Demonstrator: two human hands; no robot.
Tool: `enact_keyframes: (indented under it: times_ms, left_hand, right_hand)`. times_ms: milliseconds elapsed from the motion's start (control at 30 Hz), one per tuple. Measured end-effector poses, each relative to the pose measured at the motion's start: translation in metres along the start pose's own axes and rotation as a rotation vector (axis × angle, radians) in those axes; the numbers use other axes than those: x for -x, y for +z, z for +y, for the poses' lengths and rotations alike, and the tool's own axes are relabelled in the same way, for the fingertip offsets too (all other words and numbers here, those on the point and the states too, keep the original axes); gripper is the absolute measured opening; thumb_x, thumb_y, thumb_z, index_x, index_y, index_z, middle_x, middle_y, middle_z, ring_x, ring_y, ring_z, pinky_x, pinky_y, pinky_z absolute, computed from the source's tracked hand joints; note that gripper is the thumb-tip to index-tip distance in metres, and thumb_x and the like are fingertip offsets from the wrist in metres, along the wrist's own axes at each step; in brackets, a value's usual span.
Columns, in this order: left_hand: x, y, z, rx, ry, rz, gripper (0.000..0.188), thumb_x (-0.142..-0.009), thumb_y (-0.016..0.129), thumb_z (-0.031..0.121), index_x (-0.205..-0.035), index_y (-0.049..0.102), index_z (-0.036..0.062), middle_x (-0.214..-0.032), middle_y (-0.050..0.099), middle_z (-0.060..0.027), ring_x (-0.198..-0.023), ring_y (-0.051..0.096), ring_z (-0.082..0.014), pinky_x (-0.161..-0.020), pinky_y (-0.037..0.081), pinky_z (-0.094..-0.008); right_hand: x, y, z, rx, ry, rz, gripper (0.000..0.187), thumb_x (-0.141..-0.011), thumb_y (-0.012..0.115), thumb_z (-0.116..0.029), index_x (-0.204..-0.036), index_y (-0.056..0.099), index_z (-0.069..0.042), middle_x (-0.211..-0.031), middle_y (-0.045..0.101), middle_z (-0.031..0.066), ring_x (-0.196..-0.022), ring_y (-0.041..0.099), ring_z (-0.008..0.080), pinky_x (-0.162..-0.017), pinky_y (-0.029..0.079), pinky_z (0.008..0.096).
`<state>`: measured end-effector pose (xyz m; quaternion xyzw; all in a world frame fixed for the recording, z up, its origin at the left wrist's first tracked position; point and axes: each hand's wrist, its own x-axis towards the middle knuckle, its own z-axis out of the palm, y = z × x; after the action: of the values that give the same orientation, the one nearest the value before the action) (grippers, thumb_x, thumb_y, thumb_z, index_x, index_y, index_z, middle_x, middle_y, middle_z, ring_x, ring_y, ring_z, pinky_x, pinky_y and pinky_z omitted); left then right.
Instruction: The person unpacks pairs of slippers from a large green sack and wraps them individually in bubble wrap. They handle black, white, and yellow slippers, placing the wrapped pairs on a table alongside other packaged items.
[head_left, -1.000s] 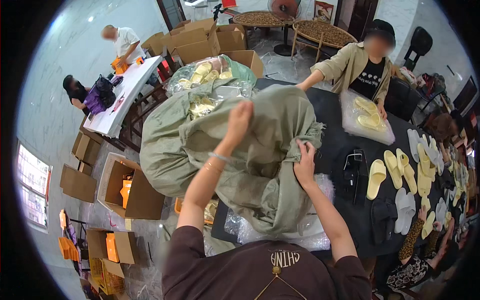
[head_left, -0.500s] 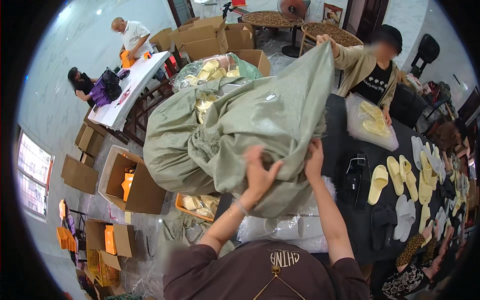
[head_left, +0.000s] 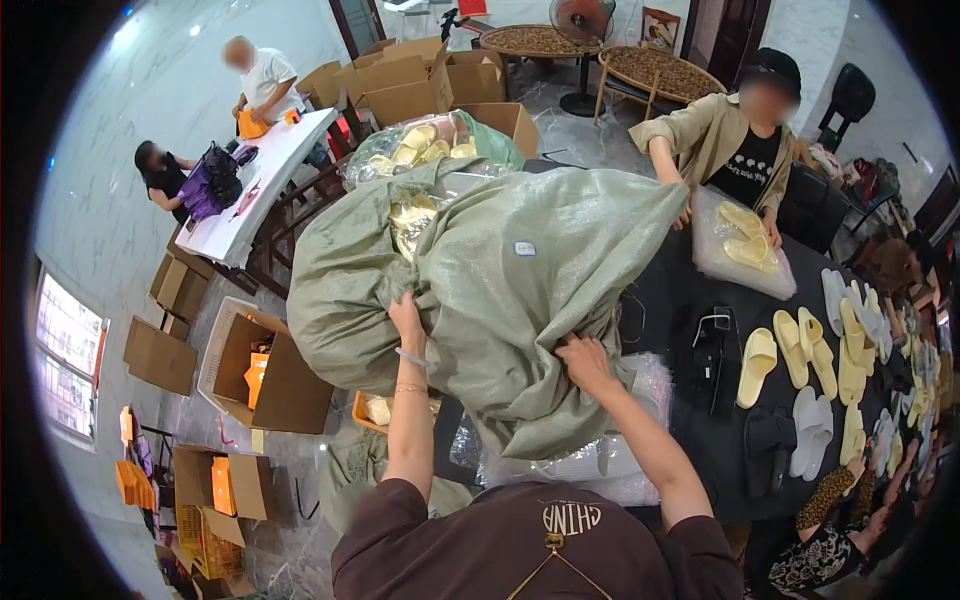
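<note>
I have both hands on one big grey-green woven sack (head_left: 520,290) that lies bulging across the near edge of the dark table (head_left: 690,300), straight ahead of me at twelve o'clock. Its long axis runs from about eight o'clock, where the full end hangs off the table over an open cardboard box (head_left: 270,375), up toward two o'clock, where the far corner reaches a person in a tan jacket (head_left: 715,140). My left hand (head_left: 407,318) grips a fold of the cloth with the fingers curled shut into it; my right hand (head_left: 583,360) presses on the sack's lower flank, fingers bent and bunched in the fabric, though I cannot tell how tightly. One opening near eleven o'clock shows pale yellow slippers (head_left: 410,215) inside clear plastic. At three o'clock, loose slippers (head_left: 800,345) lie on the table in yellow, white and dark colours, too crowded to count exactly. At ten o'clock two people (head_left: 215,120) work at one white table (head_left: 262,175).
</note>
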<state>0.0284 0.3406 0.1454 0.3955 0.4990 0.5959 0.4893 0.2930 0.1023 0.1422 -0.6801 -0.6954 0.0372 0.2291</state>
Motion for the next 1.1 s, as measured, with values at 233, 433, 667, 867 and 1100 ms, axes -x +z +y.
enact_keyframes:
  times_ms: [233,433,667,867,1100]
  left_hand:
    - [0.077,0.062,0.105,0.633,-0.075,-0.407,0.027,-0.089,0.043,0.011,-0.113,0.05,0.0011,-0.112,0.055,-0.0107,-0.102,0.053,-0.0239,-0.092,0.04,-0.0391]
    - [0.006,0.12,0.13,0.858,-0.262,-0.627,0.036,-0.088,0.049,0.027,-0.113,0.05,0.0016,-0.116,0.054,-0.01,-0.108,0.05,-0.0248,-0.094,0.039,-0.0391]
    - [-0.09,0.179,0.056,-0.581,0.131,-0.303,0.11,-0.059,0.067,0.067,-0.13,0.025,-0.0071,-0.129,0.039,-0.0261,-0.116,0.044,-0.0343,-0.095,0.038,-0.0386]
    - [-0.093,0.221,0.039,-1.243,0.224,-0.564,0.096,-0.063,0.063,0.066,-0.121,0.045,-0.0073,-0.116,0.053,-0.026,-0.108,0.053,-0.0366,-0.089,0.043,-0.0397]
    - [-0.11,0.222,0.035,-1.131,0.344,-0.464,0.038,-0.08,0.047,0.025,-0.108,0.058,0.0018,-0.104,0.059,-0.0232,-0.099,0.056,-0.0382,-0.082,0.045,-0.044]
  right_hand:
    - [-0.01,0.022,0.018,0.261,0.044,-0.206,0.02,-0.075,0.052,-0.011,-0.088,0.066,-0.008,-0.101,0.06,0.0095,-0.092,0.055,0.0282,-0.079,0.039,0.0391]
    - [-0.009,0.023,0.02,0.482,0.097,-0.645,0.028,-0.079,0.051,-0.02,-0.104,0.062,-0.011,-0.106,0.059,0.0082,-0.101,0.053,0.0267,-0.083,0.037,0.0392]
    - [0.0,0.063,0.006,0.666,-0.003,-0.736,0.032,-0.085,0.045,-0.026,-0.11,0.06,-0.014,-0.108,0.061,0.0054,-0.104,0.055,0.0224,-0.089,0.034,0.0389]
    - [0.005,0.048,0.003,0.735,0.003,-0.828,0.033,-0.083,0.048,-0.028,-0.11,0.06,-0.013,-0.11,0.06,0.0049,-0.106,0.054,0.0213,-0.089,0.035,0.0396]
    - [0.013,0.066,0.014,0.599,0.055,-0.626,0.023,-0.082,0.048,-0.023,-0.094,0.065,-0.013,-0.095,0.064,0.005,-0.095,0.058,0.0215,-0.082,0.036,0.0369]
